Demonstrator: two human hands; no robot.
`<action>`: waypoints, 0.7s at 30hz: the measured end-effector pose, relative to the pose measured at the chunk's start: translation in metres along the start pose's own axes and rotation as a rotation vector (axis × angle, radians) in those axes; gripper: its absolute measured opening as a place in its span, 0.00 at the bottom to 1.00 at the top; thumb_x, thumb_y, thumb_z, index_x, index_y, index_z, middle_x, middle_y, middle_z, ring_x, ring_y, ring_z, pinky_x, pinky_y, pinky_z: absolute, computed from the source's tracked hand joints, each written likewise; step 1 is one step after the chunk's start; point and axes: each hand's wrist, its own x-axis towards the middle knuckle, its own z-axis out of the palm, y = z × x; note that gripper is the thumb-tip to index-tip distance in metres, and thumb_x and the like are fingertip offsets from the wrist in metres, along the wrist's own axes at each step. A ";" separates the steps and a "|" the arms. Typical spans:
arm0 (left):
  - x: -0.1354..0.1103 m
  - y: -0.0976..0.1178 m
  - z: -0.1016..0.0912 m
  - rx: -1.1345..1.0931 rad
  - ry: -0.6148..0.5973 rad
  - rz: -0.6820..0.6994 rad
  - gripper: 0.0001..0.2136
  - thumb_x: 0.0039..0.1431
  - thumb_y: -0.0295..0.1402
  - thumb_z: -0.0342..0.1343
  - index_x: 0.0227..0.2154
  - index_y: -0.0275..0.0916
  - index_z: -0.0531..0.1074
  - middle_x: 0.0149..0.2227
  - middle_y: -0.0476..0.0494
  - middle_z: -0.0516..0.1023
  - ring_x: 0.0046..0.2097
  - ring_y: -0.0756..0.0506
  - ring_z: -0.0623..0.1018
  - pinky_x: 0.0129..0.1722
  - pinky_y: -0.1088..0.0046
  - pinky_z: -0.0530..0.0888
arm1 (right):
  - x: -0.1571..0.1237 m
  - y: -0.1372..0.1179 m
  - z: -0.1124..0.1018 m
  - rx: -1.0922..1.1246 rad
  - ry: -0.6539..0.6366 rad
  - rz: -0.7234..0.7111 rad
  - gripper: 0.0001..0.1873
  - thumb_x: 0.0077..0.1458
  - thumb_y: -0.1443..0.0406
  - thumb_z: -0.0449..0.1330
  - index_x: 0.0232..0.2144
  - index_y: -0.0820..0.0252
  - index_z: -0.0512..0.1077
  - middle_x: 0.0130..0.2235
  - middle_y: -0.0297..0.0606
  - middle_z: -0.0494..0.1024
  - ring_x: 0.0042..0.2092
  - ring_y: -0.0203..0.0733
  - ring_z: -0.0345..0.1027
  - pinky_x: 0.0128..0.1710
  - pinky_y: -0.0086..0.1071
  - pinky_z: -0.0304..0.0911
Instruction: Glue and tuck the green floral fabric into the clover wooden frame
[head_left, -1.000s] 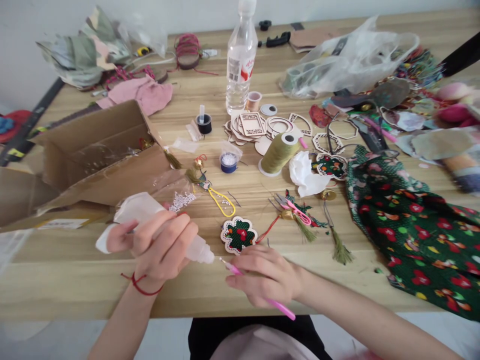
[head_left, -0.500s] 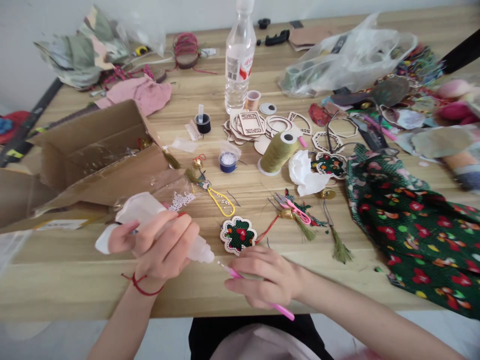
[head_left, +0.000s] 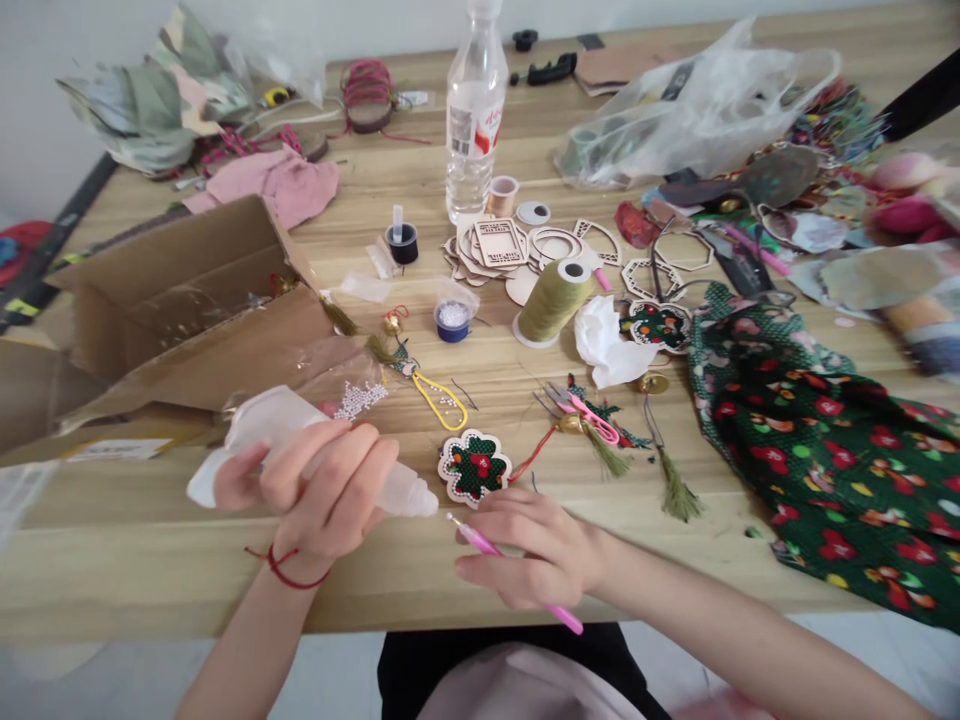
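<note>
My left hand (head_left: 322, 490) is wrapped round a soft white glue bottle (head_left: 277, 425) lying sideways, its nozzle (head_left: 420, 498) pointing right. My right hand (head_left: 536, 545) pinches a thin pink pen-like tool (head_left: 517, 568), whose tip sits just right of the nozzle without clearly touching it. Just beyond both lies a flower-shaped wooden ornament (head_left: 474, 466) with green and red floral fabric in its centre. A scatter of tiny white beads (head_left: 358, 400) lies behind my left hand.
An open cardboard box (head_left: 187, 310) is at left. A water bottle (head_left: 471, 120), olive thread cone (head_left: 553, 302), blue bead pot (head_left: 453, 320), wooden cutouts (head_left: 502, 245), pink scissors (head_left: 589, 412), tassels and crumpled tissue (head_left: 607, 345) fill the middle. Green floral fabric (head_left: 832, 450) covers the right.
The glue bottle's nozzle has shifted slightly right and the pink tool's tip has drawn back a little from it. Both hands otherwise stay in place.
</note>
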 end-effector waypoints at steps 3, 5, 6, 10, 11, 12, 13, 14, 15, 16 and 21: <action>-0.001 0.000 -0.001 0.003 -0.011 -0.003 0.13 0.66 0.40 0.49 0.35 0.43 0.78 0.32 0.49 0.82 0.37 0.43 0.77 0.55 0.55 0.58 | 0.002 0.000 -0.001 -0.008 -0.001 -0.007 0.13 0.64 0.71 0.49 0.46 0.67 0.70 0.39 0.44 0.72 0.36 0.40 0.69 0.33 0.33 0.72; -0.002 0.000 -0.001 0.006 0.007 -0.002 0.14 0.66 0.41 0.49 0.34 0.44 0.78 0.31 0.49 0.82 0.37 0.43 0.77 0.56 0.55 0.58 | 0.004 0.000 -0.002 -0.019 -0.005 -0.016 0.12 0.64 0.71 0.49 0.45 0.66 0.71 0.39 0.44 0.72 0.35 0.40 0.69 0.31 0.33 0.72; -0.002 0.000 -0.001 0.004 0.012 -0.002 0.14 0.66 0.41 0.49 0.35 0.44 0.78 0.31 0.49 0.82 0.37 0.43 0.77 0.56 0.55 0.58 | 0.006 0.000 -0.003 -0.025 -0.004 -0.023 0.12 0.64 0.71 0.49 0.44 0.66 0.71 0.38 0.43 0.72 0.35 0.40 0.69 0.31 0.32 0.72; -0.004 0.000 -0.001 -0.017 -0.022 -0.007 0.13 0.66 0.42 0.51 0.37 0.43 0.78 0.32 0.48 0.83 0.38 0.42 0.77 0.57 0.55 0.58 | 0.011 0.001 -0.004 -0.034 -0.006 -0.040 0.10 0.63 0.72 0.51 0.41 0.66 0.71 0.35 0.42 0.73 0.32 0.38 0.68 0.29 0.31 0.71; -0.004 0.000 -0.001 -0.019 -0.029 -0.011 0.13 0.66 0.42 0.51 0.37 0.43 0.78 0.33 0.48 0.83 0.38 0.42 0.77 0.57 0.55 0.58 | 0.012 0.001 -0.004 -0.036 -0.009 -0.040 0.09 0.63 0.72 0.51 0.41 0.66 0.71 0.35 0.41 0.73 0.32 0.38 0.68 0.28 0.31 0.71; -0.004 0.000 -0.001 -0.018 -0.031 -0.013 0.13 0.65 0.43 0.51 0.38 0.43 0.78 0.33 0.48 0.83 0.39 0.42 0.77 0.57 0.54 0.58 | 0.012 0.001 -0.004 -0.037 -0.011 -0.038 0.09 0.63 0.72 0.51 0.41 0.66 0.71 0.34 0.41 0.74 0.31 0.38 0.68 0.28 0.30 0.70; -0.004 0.000 -0.001 -0.014 -0.029 -0.013 0.13 0.65 0.42 0.51 0.38 0.44 0.78 0.33 0.48 0.83 0.39 0.41 0.77 0.56 0.54 0.58 | 0.013 0.001 -0.004 -0.038 -0.012 -0.037 0.09 0.63 0.73 0.51 0.41 0.66 0.71 0.34 0.41 0.74 0.31 0.38 0.68 0.27 0.30 0.70; -0.004 0.000 -0.001 -0.010 -0.020 -0.013 0.12 0.65 0.42 0.52 0.38 0.44 0.78 0.32 0.48 0.82 0.38 0.41 0.77 0.56 0.54 0.58 | 0.013 0.000 -0.004 -0.039 -0.014 -0.037 0.09 0.63 0.73 0.51 0.41 0.66 0.71 0.34 0.41 0.74 0.30 0.38 0.68 0.27 0.30 0.70; -0.003 0.000 -0.001 -0.009 -0.015 -0.015 0.12 0.65 0.41 0.52 0.38 0.44 0.78 0.32 0.48 0.82 0.38 0.42 0.77 0.56 0.54 0.58 | 0.013 0.000 -0.004 -0.041 -0.015 -0.037 0.09 0.63 0.73 0.51 0.41 0.66 0.71 0.33 0.41 0.74 0.30 0.38 0.67 0.27 0.30 0.70; -0.003 0.000 -0.001 -0.010 -0.013 -0.015 0.12 0.65 0.41 0.52 0.38 0.44 0.78 0.32 0.47 0.82 0.38 0.42 0.77 0.56 0.55 0.58 | 0.013 0.000 -0.004 -0.044 -0.014 -0.036 0.09 0.63 0.73 0.51 0.41 0.66 0.71 0.33 0.40 0.74 0.30 0.38 0.67 0.27 0.30 0.70; -0.005 0.001 -0.002 -0.017 -0.038 -0.039 0.17 0.66 0.47 0.48 0.41 0.45 0.78 0.34 0.46 0.82 0.39 0.40 0.77 0.55 0.54 0.57 | 0.013 0.000 -0.004 -0.081 -0.015 -0.032 0.09 0.64 0.72 0.51 0.41 0.65 0.71 0.34 0.40 0.75 0.30 0.37 0.68 0.29 0.30 0.72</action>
